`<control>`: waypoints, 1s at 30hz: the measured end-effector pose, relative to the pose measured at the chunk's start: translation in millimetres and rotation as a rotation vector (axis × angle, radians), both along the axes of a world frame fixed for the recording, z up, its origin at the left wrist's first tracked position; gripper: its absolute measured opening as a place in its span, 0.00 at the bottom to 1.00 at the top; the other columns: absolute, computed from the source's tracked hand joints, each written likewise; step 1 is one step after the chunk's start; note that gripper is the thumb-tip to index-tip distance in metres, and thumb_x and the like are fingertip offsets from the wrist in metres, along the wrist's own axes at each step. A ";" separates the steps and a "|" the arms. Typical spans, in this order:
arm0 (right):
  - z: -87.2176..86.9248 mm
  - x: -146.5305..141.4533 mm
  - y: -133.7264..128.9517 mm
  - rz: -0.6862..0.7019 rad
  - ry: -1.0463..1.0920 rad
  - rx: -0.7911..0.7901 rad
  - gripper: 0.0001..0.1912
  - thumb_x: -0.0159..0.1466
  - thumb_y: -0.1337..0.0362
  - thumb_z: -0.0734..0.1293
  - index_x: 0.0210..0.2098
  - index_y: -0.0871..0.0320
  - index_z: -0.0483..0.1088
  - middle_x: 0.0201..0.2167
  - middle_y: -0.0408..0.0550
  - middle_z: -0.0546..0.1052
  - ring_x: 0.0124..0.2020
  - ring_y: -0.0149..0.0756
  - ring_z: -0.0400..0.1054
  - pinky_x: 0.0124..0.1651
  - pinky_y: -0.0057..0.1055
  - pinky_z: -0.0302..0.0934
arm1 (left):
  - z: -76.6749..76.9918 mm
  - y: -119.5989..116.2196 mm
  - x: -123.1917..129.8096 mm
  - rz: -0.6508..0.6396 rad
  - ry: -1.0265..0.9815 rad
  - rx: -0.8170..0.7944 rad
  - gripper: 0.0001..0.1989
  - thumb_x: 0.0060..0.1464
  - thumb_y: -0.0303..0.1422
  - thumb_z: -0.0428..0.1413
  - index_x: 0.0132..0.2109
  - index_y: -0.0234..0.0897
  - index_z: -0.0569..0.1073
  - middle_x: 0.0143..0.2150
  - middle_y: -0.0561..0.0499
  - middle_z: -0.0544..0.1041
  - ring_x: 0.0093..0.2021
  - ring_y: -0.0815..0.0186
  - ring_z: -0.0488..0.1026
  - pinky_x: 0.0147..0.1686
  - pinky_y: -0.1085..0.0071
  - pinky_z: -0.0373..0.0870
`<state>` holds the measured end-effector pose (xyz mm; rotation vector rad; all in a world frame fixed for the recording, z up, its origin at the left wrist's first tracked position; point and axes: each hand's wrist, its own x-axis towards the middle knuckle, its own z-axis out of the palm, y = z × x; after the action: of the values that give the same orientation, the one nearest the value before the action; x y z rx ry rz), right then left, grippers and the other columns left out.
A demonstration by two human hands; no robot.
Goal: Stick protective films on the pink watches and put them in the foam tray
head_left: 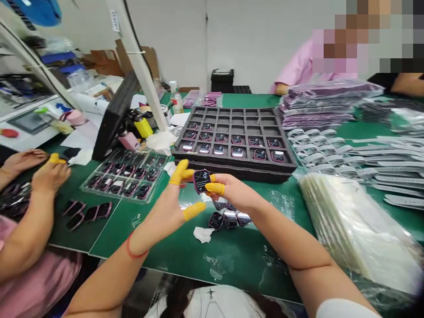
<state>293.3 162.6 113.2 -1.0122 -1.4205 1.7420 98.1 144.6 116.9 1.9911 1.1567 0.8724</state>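
My right hand [228,187], with yellow finger cots, pinches a square smartwatch [201,181] by its right edge, its dark, printed face towards me. My left hand [174,196] also wears yellow finger cots. Its thumb is spread well away, and its fingers reach to the watch's left edge; whether they touch it I cannot tell. Below the hands several similar watches [230,219] lie on the green table [159,247], partly hidden by my right hand. Beside them is a crumpled white wipe [203,235].
A black foam tray [288,164] holding watches in its front rows stands ahead. Left is a clear plastic tray [145,199] of watches, near a co-worker's hands [49,172]. Right are white straps [391,159], clear plastic bags [354,221] and stacked purple packs [318,104]. Film scraps [215,267] lie in front.
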 end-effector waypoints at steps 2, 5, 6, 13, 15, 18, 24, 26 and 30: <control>-1.1 -3.1 -5.3 0.039 -0.005 -0.022 0.11 0.54 0.57 0.67 0.26 0.59 0.66 0.23 0.38 0.66 0.24 0.25 0.56 0.31 0.28 0.52 | -4.0 -4.9 3.0 0.040 0.071 -0.016 0.43 0.53 0.41 0.63 0.69 0.42 0.51 0.61 0.42 0.69 0.55 0.56 0.71 0.55 0.57 0.70; -2.7 -4.6 -10.3 0.082 -0.033 -0.041 0.12 0.54 0.58 0.68 0.24 0.59 0.64 0.21 0.38 0.65 0.24 0.26 0.56 0.31 0.29 0.51 | -6.2 -6.5 8.6 0.086 0.126 -0.007 0.32 0.53 0.41 0.61 0.62 0.39 0.63 0.59 0.43 0.71 0.55 0.54 0.71 0.55 0.57 0.70; -2.9 -4.4 -11.1 0.092 -0.043 -0.042 0.12 0.54 0.57 0.68 0.23 0.58 0.64 0.21 0.38 0.65 0.24 0.26 0.56 0.31 0.29 0.51 | -5.7 -6.3 9.2 0.090 0.124 0.002 0.29 0.53 0.41 0.61 0.60 0.39 0.65 0.58 0.44 0.72 0.56 0.54 0.71 0.56 0.57 0.69; 4.0 -2.5 -12.6 0.040 0.088 -0.076 0.08 0.55 0.63 0.70 0.33 0.57 0.69 0.30 0.41 0.73 0.35 0.30 0.67 0.42 0.30 0.61 | 5.6 -12.8 10.3 0.084 0.185 -0.028 0.28 0.49 0.40 0.63 0.57 0.43 0.70 0.48 0.49 0.77 0.44 0.59 0.75 0.43 0.65 0.75; 5.5 -4.2 -14.3 0.079 0.168 -0.084 0.07 0.56 0.65 0.68 0.35 0.57 0.70 0.31 0.42 0.75 0.37 0.31 0.70 0.45 0.31 0.63 | 7.9 -17.3 14.1 0.057 0.206 -0.083 0.27 0.49 0.38 0.63 0.57 0.46 0.70 0.38 0.54 0.78 0.32 0.65 0.74 0.32 0.70 0.73; 4.1 -7.9 -17.9 0.095 0.234 -0.129 0.06 0.58 0.67 0.66 0.36 0.58 0.71 0.31 0.43 0.76 0.34 0.30 0.71 0.42 0.30 0.65 | 8.3 -22.2 20.0 0.069 0.217 -0.121 0.28 0.49 0.36 0.62 0.58 0.46 0.70 0.27 0.58 0.73 0.23 0.69 0.67 0.24 0.73 0.67; -2.4 -14.7 -22.2 0.054 0.267 -0.181 0.04 0.58 0.67 0.65 0.31 0.59 0.72 0.26 0.42 0.76 0.27 0.28 0.69 0.32 0.26 0.64 | 3.4 -24.2 23.5 0.075 0.219 -0.104 0.27 0.49 0.38 0.63 0.57 0.45 0.71 0.24 0.58 0.72 0.21 0.68 0.66 0.23 0.72 0.65; -3.1 -16.3 -22.9 0.042 0.285 -0.202 0.04 0.57 0.67 0.64 0.30 0.59 0.71 0.25 0.41 0.75 0.26 0.27 0.69 0.30 0.25 0.63 | 1.4 -24.4 23.4 0.079 0.236 -0.085 0.27 0.49 0.39 0.63 0.57 0.44 0.71 0.24 0.57 0.72 0.21 0.68 0.66 0.23 0.72 0.65; -4.6 -18.6 -23.8 0.014 0.323 -0.237 0.02 0.56 0.67 0.66 0.30 0.59 0.70 0.23 0.40 0.74 0.23 0.26 0.67 0.27 0.23 0.61 | -1.1 -24.5 24.2 0.102 0.295 -0.081 0.29 0.49 0.42 0.62 0.57 0.41 0.69 0.24 0.56 0.71 0.22 0.66 0.65 0.24 0.70 0.65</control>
<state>274.7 138.8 108.6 -0.7926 -1.0396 2.0130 122.3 120.0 115.8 2.0558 1.4450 0.5822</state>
